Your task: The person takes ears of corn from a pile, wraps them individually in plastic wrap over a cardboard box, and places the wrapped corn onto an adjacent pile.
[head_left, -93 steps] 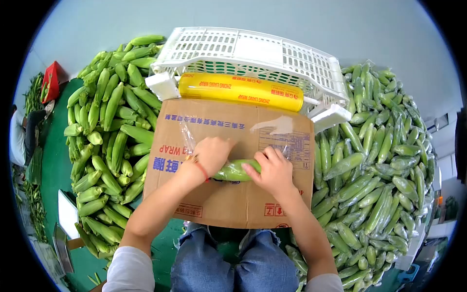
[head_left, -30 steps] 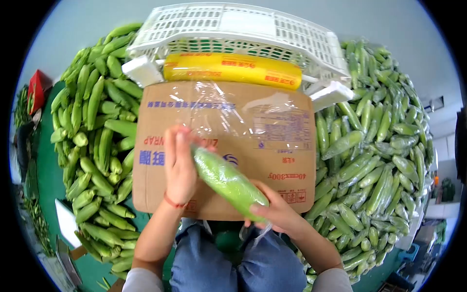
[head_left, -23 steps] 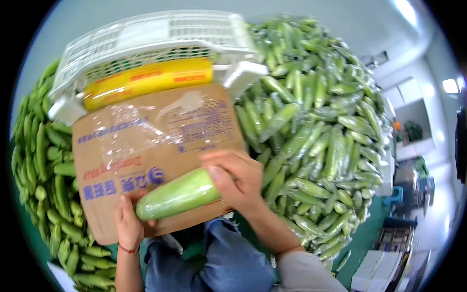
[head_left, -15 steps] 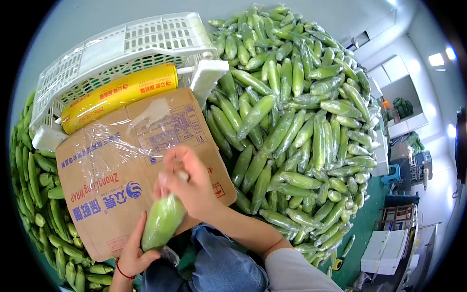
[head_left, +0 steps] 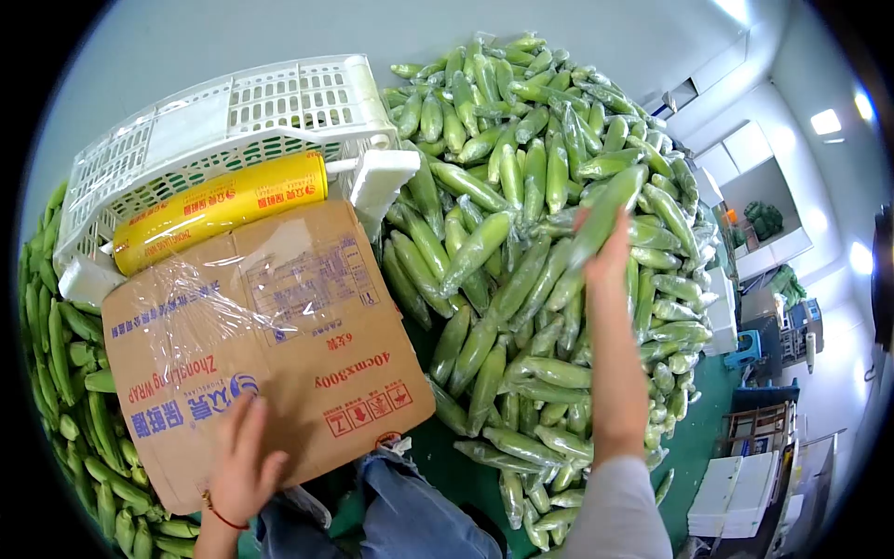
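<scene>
Out over the big heap of film-wrapped corn ears (head_left: 526, 279), my right hand (head_left: 607, 256) grips one green ear of corn (head_left: 610, 212), slightly blurred. My left hand (head_left: 244, 466) hovers at the near edge of a cardboard box (head_left: 307, 373), fingers apart and holding nothing. Across the top of that box lies a loose sheet of clear film (head_left: 200, 298). It leads from a yellow roll of cling film (head_left: 223, 197), which sits on a rod in front of a white plastic crate (head_left: 223, 102).
Unwrapped corn ears (head_left: 102, 447) are piled along the left side. A white foam block (head_left: 386, 186) supports the rod's right end. At far right stand white panels (head_left: 736, 494), a blue stool (head_left: 742, 349) and shelving on the green floor (head_left: 694, 456).
My right hand has swung right and away from my lap to the wrapped heap, carrying the corn. My left hand has let go of the corn and moved slightly left with fingers spread.
</scene>
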Demonstrator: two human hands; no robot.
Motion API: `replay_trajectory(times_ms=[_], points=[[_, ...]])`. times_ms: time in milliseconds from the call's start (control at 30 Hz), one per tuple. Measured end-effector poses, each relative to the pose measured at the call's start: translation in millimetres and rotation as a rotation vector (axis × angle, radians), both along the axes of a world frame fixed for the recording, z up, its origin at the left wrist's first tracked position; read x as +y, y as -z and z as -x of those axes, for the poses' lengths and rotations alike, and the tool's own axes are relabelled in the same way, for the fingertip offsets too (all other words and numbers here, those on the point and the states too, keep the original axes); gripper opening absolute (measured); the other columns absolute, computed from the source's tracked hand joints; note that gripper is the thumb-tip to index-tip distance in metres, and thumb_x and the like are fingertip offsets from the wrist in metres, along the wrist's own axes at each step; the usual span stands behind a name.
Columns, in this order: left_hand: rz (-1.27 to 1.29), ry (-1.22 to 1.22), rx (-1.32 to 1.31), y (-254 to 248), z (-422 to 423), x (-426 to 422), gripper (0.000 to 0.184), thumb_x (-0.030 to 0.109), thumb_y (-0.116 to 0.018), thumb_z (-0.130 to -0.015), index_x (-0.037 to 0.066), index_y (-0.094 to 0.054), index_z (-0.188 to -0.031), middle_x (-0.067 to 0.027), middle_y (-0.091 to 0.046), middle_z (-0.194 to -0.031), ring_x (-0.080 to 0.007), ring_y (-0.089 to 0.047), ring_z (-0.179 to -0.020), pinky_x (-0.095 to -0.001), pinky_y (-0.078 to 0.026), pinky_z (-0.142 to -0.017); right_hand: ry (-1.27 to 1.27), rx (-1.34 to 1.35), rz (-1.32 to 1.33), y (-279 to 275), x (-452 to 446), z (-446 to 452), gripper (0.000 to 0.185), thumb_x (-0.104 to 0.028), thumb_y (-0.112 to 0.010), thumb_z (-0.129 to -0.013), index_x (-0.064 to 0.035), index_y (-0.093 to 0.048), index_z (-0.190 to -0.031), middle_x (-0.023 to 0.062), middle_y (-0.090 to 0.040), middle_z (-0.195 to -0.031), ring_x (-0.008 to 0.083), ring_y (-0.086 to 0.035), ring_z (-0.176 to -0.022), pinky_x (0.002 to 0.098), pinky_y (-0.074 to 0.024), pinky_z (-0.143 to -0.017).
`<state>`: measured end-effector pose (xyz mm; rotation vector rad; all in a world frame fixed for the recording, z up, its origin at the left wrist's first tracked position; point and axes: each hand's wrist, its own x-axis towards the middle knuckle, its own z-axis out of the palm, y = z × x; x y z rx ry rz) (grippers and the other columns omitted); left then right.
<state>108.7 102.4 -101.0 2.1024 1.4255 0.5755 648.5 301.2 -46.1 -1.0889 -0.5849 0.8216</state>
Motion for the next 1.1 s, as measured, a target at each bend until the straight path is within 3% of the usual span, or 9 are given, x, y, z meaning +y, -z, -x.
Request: replay_trajectory(times_ms=[67, 133, 233, 367, 533, 633, 667, 1000, 1100], points=[[-0.046, -0.177, 0.076, 20.7, 16.9, -15.2, 0.073, 0.012, -0.073, -0.076, 0.001, -0.041, -0.141, -0.0248, -0.037, -0.144, -0.0429, -0.039, -0.130, -0.0462, -0.035, -0.108, 0.594, -0.336, 0.068, -9.7, 34.0, -100.3, 0.040, -0.039, -0.060, -0.091, -0.0096, -0.053, -0.116, 0.0074, -0.058, -0.105, 0.0199, -0.053, -0.092, 0.0393, -0.0470, -0.076], [-0.103, -0.336, 0.133, 34.4, 26.6, -22.7, 0.073, 0.009, -0.072, -0.075, 0.001, -0.041, -0.140, -0.0249, -0.036, -0.145, -0.0428, -0.039, -0.130, -0.0457, -0.034, -0.108, 0.619, -0.465, 0.187, -7.6, 45.7, -152.8, 0.054, -0.041, -0.062, -0.090, -0.0123, -0.047, -0.133, 0.0077, -0.054, -0.118, 0.0211, -0.050, -0.101, 0.0391, -0.0448, -0.085], [-0.169, -0.479, 0.186, 36.8, 49.6, -14.9, 0.072, 0.010, -0.074, -0.075, 0.004, -0.043, -0.140, -0.0239, -0.037, -0.145, -0.0415, -0.041, -0.129, -0.0441, -0.035, -0.108, -0.036, -0.907, 0.001, 13.5, -5.8, 53.4, 0.046, -0.041, -0.052, -0.098, -0.0055, -0.055, -0.127, 0.0072, -0.060, -0.114, 0.0172, -0.056, -0.102, 0.0313, -0.0435, -0.084], [-0.225, -0.538, 0.232, 32.7, 79.5, 35.9, 0.062, 0.012, -0.075, -0.074, 0.004, -0.053, -0.131, -0.0183, -0.045, -0.140, -0.0359, -0.047, -0.125, -0.0411, -0.039, -0.103, -0.833, -1.804, -0.144, 59.2, -81.6, 255.0, 0.060, -0.031, -0.076, -0.076, -0.0075, -0.057, -0.128, 0.0137, -0.047, -0.141, 0.0315, -0.042, -0.130, 0.0431, -0.0380, -0.102], [-0.612, -0.063, 0.239, 48.2, 135.4, 118.8, 0.019, 0.009, -0.064, -0.075, 0.006, -0.057, -0.092, -0.0122, -0.063, -0.096, -0.0315, -0.061, -0.092, -0.0417, -0.050, -0.080, -0.654, -1.658, -0.315, 100.4, -29.1, 311.5, 0.014, -0.015, -0.066, -0.083, -0.0129, -0.069, -0.097, 0.0005, -0.065, -0.116, 0.0258, -0.056, -0.111, 0.0425, -0.0432, -0.086], [-0.629, -0.187, 0.223, 36.0, 144.0, 90.9, 0.014, 0.007, -0.059, -0.074, 0.006, -0.051, -0.087, -0.0090, -0.054, -0.076, -0.0294, -0.061, -0.074, -0.0386, -0.051, -0.065, -0.605, -1.543, -0.200, 113.6, -33.2, 288.3, 0.010, -0.012, -0.067, -0.084, -0.0077, -0.066, -0.093, 0.0113, -0.062, -0.082, 0.0298, -0.058, -0.083, 0.0396, -0.0457, -0.079], [-0.718, -0.236, 0.199, 27.4, 146.7, 72.5, 0.015, 0.007, -0.058, -0.074, 0.006, -0.051, -0.087, -0.0087, -0.052, -0.074, -0.0284, -0.060, -0.072, -0.0376, -0.051, -0.061, -0.608, -1.153, -0.030, 129.5, -42.5, 266.3, 0.006, -0.008, -0.063, -0.088, -0.0041, -0.064, -0.092, 0.0097, -0.060, -0.080, 0.0220, -0.058, -0.080, 0.0337, -0.0464, -0.075], [-0.456, -0.238, -0.098, 43.7, 117.5, -130.8, 0.011, 0.005, -0.063, -0.084, 0.006, -0.060, -0.094, -0.0115, -0.069, -0.091, -0.0261, -0.069, -0.085, -0.0372, -0.056, -0.077, -1.303, -1.056, 0.547, 76.2, -158.3, 209.6, 0.015, -0.018, -0.057, -0.096, -0.0050, -0.057, -0.104, 0.0034, -0.058, -0.076, 0.0118, -0.055, -0.063, 0.0263, -0.0462, -0.057], [-0.347, -0.990, -0.156, 104.2, 156.8, -122.2, 0.018, 0.013, -0.065, -0.085, 0.006, -0.059, -0.100, -0.0130, -0.063, -0.099, -0.0303, -0.061, -0.090, -0.0393, -0.050, -0.079, -1.320, -0.996, 0.601, 70.5, -162.2, 231.8, 0.018, -0.022, -0.057, -0.098, -0.0061, -0.060, -0.106, 0.0017, -0.059, -0.078, 0.0107, -0.054, -0.066, 0.0252, -0.0451, -0.058]])
